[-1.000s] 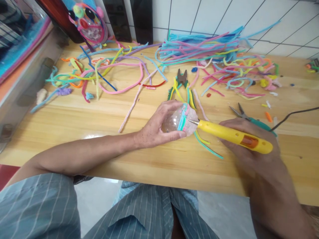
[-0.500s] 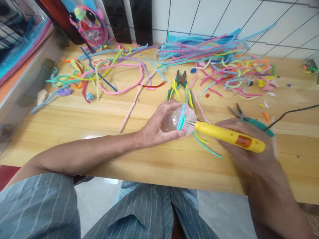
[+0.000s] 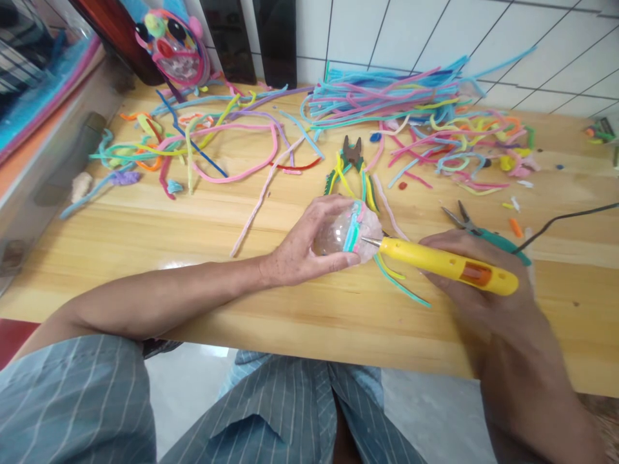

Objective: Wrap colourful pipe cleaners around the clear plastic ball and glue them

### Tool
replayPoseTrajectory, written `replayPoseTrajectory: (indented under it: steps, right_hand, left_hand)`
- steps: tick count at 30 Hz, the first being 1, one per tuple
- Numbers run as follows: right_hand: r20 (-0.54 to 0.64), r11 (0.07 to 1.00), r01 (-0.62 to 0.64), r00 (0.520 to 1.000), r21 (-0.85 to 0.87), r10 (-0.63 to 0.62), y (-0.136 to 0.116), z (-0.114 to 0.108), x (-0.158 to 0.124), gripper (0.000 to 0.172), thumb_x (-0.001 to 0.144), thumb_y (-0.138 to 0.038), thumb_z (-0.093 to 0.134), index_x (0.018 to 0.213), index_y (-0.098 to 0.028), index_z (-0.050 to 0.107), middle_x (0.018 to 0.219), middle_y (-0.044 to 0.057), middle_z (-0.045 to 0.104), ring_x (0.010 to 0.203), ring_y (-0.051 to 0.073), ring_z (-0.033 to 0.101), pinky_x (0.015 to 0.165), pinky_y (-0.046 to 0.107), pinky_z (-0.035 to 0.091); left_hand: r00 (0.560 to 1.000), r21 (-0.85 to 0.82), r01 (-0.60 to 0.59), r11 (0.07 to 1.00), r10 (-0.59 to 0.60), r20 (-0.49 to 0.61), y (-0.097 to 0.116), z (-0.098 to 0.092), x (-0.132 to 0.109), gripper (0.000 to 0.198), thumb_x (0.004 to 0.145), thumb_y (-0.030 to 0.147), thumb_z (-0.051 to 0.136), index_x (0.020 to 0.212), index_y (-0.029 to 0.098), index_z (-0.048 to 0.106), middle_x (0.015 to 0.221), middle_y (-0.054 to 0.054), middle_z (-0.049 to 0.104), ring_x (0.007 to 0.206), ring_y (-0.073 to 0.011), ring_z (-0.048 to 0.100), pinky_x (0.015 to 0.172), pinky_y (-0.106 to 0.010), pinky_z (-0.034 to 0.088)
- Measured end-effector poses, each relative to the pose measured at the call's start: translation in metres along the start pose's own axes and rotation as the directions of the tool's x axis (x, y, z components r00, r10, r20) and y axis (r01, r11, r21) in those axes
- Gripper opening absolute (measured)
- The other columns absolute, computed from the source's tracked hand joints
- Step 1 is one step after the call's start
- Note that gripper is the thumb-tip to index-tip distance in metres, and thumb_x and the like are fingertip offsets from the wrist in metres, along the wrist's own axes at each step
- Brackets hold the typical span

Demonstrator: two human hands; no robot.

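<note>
My left hand [image 3: 323, 241] is wrapped round a clear plastic ball [image 3: 334, 237] banded with blue, green and pink pipe-cleaner strips [image 3: 354, 229]. A yellow soldering iron [image 3: 425, 258] is in my right hand [image 3: 483, 283], its metal tip pointing left at the ball's right side, near the strips; whether it touches I cannot tell. Just behind the ball lie green-and-yellow cutting pliers [image 3: 353, 154], their handles partly hidden. Teal-handled needle-nose pliers [image 3: 498, 241] lie behind my right hand, partly covered by it. Thin green and yellow strands [image 3: 406, 296] stick out below the ball.
A thick bundle of blue and pink pipe cleaners [image 3: 387, 96] lies by the tiled wall. Loose coloured pieces [image 3: 469, 154] spread at the right, others [image 3: 159, 148] at the left. A decorated animal-face figure [image 3: 174, 51] stands back left, near a plastic bin [image 3: 72, 167]. A black cord [image 3: 565, 222] crosses the right.
The soldering iron and my right hand have shifted slightly right, the tip moving a little away from the strips. My left hand and the ball stay in place.
</note>
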State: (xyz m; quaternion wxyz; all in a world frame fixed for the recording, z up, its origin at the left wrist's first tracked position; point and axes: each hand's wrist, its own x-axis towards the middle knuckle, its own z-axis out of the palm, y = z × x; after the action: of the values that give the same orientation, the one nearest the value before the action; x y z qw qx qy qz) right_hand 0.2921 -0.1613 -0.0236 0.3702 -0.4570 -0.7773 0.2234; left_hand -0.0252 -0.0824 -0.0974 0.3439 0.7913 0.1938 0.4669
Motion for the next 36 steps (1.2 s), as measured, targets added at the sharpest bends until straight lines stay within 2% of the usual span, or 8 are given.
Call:
replayPoseTrajectory:
  steps: [8,20,25,30,36]
  right_hand:
    - [-0.026,1.000,0.025,0.999,0.000,-0.025,-0.001,0.002,0.001,0.031,0.094,-0.020,0.085,0.120,-0.036,0.080,0.114,0.002,0.087,0.099,0.028,0.084,0.087,0.047,0.065]
    - [-0.016,1.000,0.012,1.000,-0.029,-0.012,-0.003,0.005,-0.001,0.034,0.095,-0.026,0.083,0.124,-0.042,0.080,0.115,-0.001,0.087,0.099,0.032,0.085,0.090,0.053,0.069]
    - [-0.041,1.000,-0.024,0.999,-0.003,0.024,-0.009,0.002,0.002,0.029,0.095,-0.026,0.082,0.118,-0.043,0.080,0.110,-0.001,0.086,0.093,0.033,0.084,0.080,0.051,0.068]
    - [-0.054,0.998,-0.060,0.997,-0.017,0.059,-0.009,0.003,0.003,0.025,0.096,-0.031,0.081,0.117,-0.045,0.079,0.110,-0.001,0.086,0.092,0.033,0.084,0.080,0.053,0.069]
    - [-0.011,0.999,-0.036,0.999,0.009,0.036,-0.006,0.003,0.002,0.027,0.095,-0.025,0.084,0.118,-0.039,0.080,0.113,0.001,0.087,0.096,0.030,0.084,0.086,0.049,0.068]
  left_hand:
    - [1.000,-0.012,0.011,1.000,-0.011,0.003,0.001,-0.001,0.000,0.086,0.098,0.053,0.089,0.169,0.030,0.046,0.161,-0.016,0.059,0.157,-0.0345,0.057,0.135,-0.057,0.050]
    - [1.000,-0.014,0.013,1.000,-0.013,0.012,0.002,0.000,0.001,0.087,0.098,0.054,0.088,0.169,0.032,0.045,0.161,-0.015,0.059,0.157,-0.0339,0.057,0.135,-0.057,0.049]
    - [1.000,-0.023,0.019,1.000,-0.019,0.014,0.001,-0.001,0.001,0.087,0.097,0.055,0.089,0.169,0.032,0.047,0.161,-0.015,0.060,0.156,-0.0341,0.058,0.135,-0.057,0.050]
    - [0.999,0.009,0.011,1.000,-0.011,0.030,0.002,-0.003,0.001,0.088,0.096,0.057,0.088,0.169,0.032,0.045,0.161,-0.016,0.060,0.157,-0.0355,0.058,0.135,-0.059,0.049]
    - [0.999,-0.004,0.020,1.000,-0.020,0.030,0.002,-0.002,0.001,0.088,0.097,0.055,0.088,0.169,0.032,0.045,0.162,-0.016,0.060,0.158,-0.0356,0.058,0.135,-0.059,0.049]
